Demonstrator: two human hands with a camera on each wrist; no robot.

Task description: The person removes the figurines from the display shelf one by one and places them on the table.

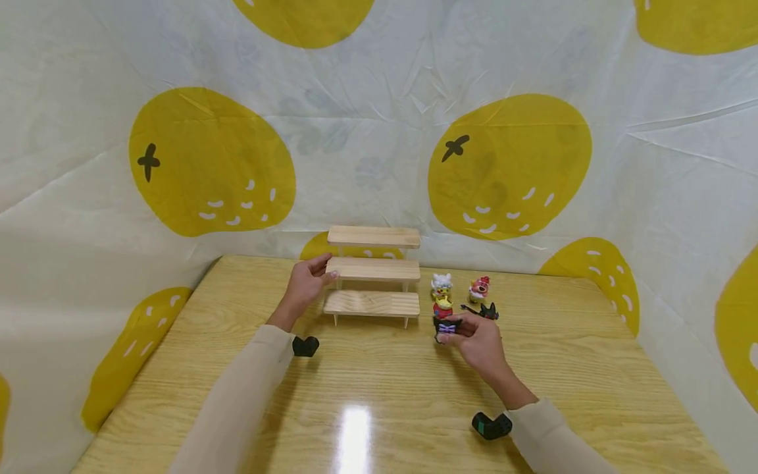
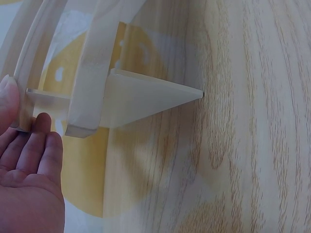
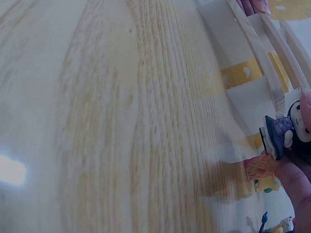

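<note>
A three-tier wooden display stand stands towards the back of the table, its tiers bare. My left hand grips the left end of the middle tier; in the left wrist view the thumb lies on one face of the board and the fingers curl at the other. To the right of the stand, my right hand pinches a small figurine with a black hood and purple bow. Seen from the right wrist, the figurine has a pale face and purple clothes, partly covered by fingers.
Behind the right hand are a white-topped figurine, a red-and-yellow one, a pink one with a red hat and a black-eared one. A patterned cloth hangs behind the wooden table.
</note>
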